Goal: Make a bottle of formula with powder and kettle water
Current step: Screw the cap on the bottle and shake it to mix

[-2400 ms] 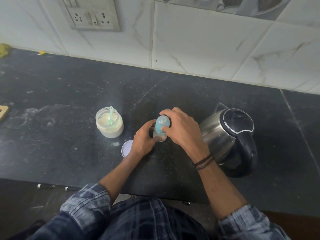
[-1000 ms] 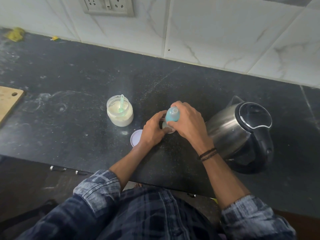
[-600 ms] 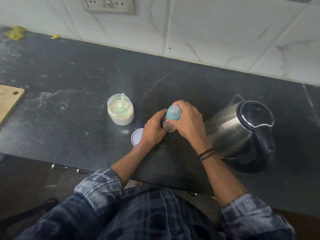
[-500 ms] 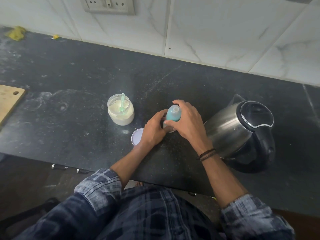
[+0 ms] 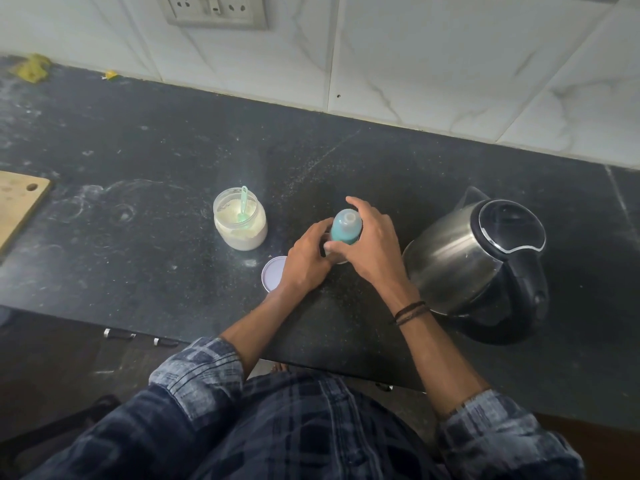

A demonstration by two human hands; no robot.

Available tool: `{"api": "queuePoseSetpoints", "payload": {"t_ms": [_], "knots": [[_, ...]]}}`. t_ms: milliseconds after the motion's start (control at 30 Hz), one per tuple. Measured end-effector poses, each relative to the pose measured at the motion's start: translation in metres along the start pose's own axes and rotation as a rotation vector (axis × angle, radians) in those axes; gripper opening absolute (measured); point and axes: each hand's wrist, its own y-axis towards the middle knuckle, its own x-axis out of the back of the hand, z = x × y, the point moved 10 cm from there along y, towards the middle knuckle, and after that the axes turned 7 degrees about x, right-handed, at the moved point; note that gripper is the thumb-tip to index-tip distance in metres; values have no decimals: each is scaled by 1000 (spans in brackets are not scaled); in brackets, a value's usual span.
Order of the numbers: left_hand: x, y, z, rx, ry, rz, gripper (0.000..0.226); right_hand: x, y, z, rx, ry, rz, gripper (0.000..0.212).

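Nearest are checked flannel sleeves rolled above the forearms. The left hand (image 5: 306, 263) curls around the base of a small baby bottle with a smooth teal cap (image 5: 345, 231) standing upright on the speckled black stone counter (image 5: 138, 161); the right hand (image 5: 372, 249) wraps the cap, fingers closed on it. Just left of the left knuckles lies a flat round white lid (image 5: 272, 277). Beyond the fingertips, leftward, is a clear round jar of pale powder (image 5: 240, 224) with what seems a mint plastic scoop (image 5: 243, 206). Right of the right wrist stands a brushed-steel kettle with a glossy black lid (image 5: 485, 258).

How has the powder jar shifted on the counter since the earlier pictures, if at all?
No. The powder jar keeps the same spot beside the white lid and left of the kettle; only the camera view shifted.
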Motion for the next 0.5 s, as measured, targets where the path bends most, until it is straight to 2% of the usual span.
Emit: {"api": "queuePoseSetpoints", "payload": {"t_ms": [133,500], "knots": [[-1,1,1,6,11,0,61,1,4,0,2,34,89,86],[1,-3,-2,7,81,-61,47,-6,-11,0,18,58,-97,86]]}}
